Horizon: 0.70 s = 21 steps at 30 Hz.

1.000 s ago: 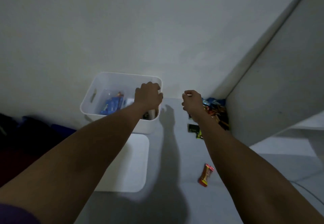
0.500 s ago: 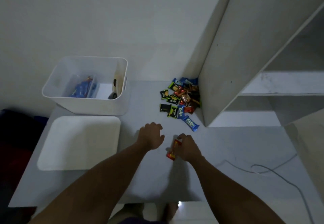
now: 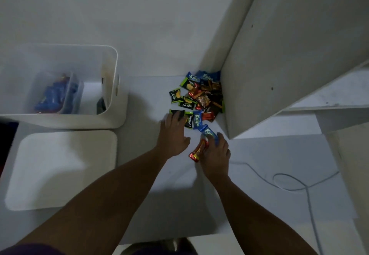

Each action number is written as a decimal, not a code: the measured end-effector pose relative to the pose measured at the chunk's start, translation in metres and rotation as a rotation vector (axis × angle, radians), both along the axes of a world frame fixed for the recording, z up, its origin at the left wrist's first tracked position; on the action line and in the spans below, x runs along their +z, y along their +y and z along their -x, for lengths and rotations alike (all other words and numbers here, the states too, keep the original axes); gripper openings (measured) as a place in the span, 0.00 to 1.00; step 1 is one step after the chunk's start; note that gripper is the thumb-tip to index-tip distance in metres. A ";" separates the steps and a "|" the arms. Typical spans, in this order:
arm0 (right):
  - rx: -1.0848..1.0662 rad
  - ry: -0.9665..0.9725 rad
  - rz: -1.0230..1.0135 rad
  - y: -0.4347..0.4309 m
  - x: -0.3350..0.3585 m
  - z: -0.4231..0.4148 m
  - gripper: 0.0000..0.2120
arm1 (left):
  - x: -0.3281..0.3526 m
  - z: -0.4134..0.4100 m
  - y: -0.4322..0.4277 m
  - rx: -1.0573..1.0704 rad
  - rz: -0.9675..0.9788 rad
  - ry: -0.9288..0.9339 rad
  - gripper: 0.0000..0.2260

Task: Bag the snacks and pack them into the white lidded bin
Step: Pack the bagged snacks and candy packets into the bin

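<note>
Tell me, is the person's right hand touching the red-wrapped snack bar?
Touching. The head view shows the right hand gripping the red-wrapped snack bar along its side, with no gap between them.

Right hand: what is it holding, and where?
The right hand grips the red snack bar by one long side; its fingertips also touch a blue packet.

Both forearms (image 3: 123,190) are bare along their whole visible length, down to the left hand (image 3: 172,135) and the right hand (image 3: 216,155); wrists and fingers are likewise uncovered; a dark purple sleeve edge (image 3: 30,249) shows at the lower left corner, on the left arm; more purple cloth (image 3: 153,251) sits at the bottom edge between the arms; which garment it belongs to cannot be told in the dim light.
</note>
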State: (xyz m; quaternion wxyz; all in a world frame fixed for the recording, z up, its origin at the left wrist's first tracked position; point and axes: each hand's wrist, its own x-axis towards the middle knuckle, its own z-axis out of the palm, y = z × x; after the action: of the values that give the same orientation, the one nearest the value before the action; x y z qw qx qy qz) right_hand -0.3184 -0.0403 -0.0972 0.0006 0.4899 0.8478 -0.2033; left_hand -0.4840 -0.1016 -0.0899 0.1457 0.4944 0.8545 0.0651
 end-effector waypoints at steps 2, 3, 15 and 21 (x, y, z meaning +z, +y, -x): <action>0.035 0.060 -0.020 0.019 -0.008 0.009 0.29 | -0.006 0.014 0.019 -0.091 -0.004 0.047 0.42; 0.037 0.084 0.004 0.028 -0.012 0.015 0.31 | -0.009 0.022 0.029 -0.151 -0.010 0.066 0.45; 0.216 0.101 0.010 0.105 -0.038 0.069 0.52 | -0.055 0.110 0.089 -0.501 -0.125 0.159 0.55; 0.267 0.048 -0.037 0.131 -0.041 0.091 0.63 | -0.059 0.125 0.093 -0.501 -0.101 0.051 0.58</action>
State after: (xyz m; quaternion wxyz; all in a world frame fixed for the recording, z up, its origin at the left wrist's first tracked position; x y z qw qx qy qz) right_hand -0.4095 0.0907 -0.1386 -0.0016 0.3676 0.9088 -0.1972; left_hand -0.6087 -0.0089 -0.1494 0.1107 0.6990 0.7042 0.0569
